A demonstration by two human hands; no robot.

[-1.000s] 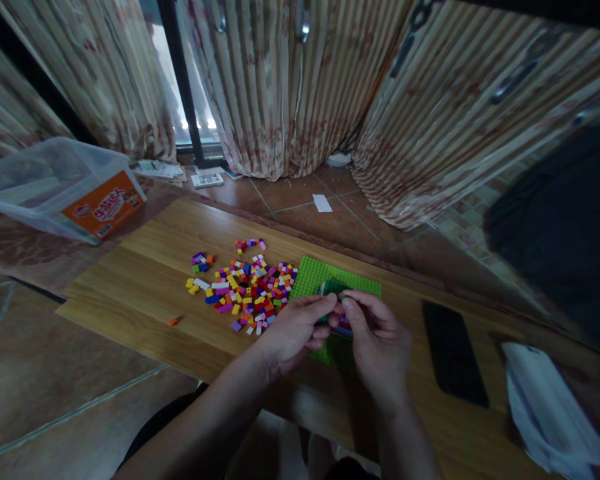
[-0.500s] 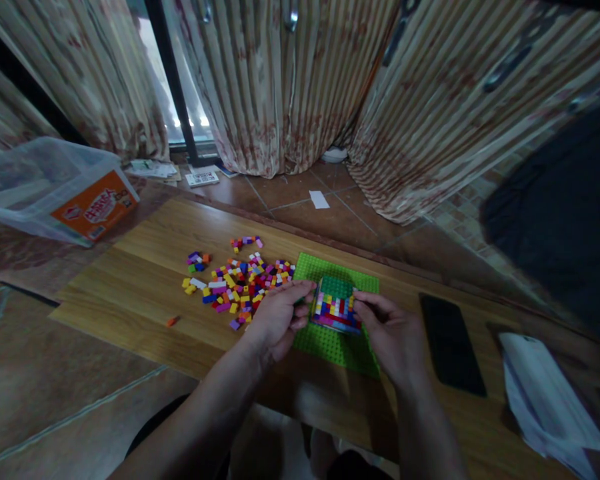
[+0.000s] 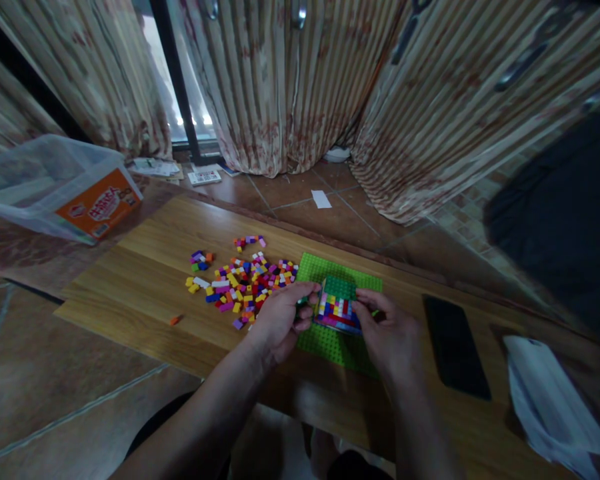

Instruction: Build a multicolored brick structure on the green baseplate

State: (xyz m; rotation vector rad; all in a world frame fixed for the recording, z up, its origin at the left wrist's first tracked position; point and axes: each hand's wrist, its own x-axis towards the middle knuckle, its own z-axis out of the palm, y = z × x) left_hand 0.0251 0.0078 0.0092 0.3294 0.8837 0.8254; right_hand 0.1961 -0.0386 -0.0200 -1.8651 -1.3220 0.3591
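A small structure of toy building bricks [image 3: 338, 308], multicoloured at the front with a dark green top, stands on a light green baseplate [image 3: 325, 348]. At its left side is my left hand [image 3: 284, 315], thumb and forefinger reaching to the upper left corner and the other fingers curled. A bit of dark green shows within those curled fingers, too small to name for certain. My right hand [image 3: 389, 330] closes thumb and forefinger at the structure's right edge. Whether a loose brick is between them is hidden.
Loose coloured bricks [image 3: 240, 283] lie heaped left of the baseplate, with one orange brick [image 3: 175, 321] apart. A black phone-like slab [image 3: 455, 347] and a white plastic packet [image 3: 555, 393] lie right on the wooden table [image 3: 145, 267]. A clear bin [image 3: 55, 193] stands far left.
The whole view has shifted slightly. Both hands stay at the sides of the brick structure, with only slight finger movement.
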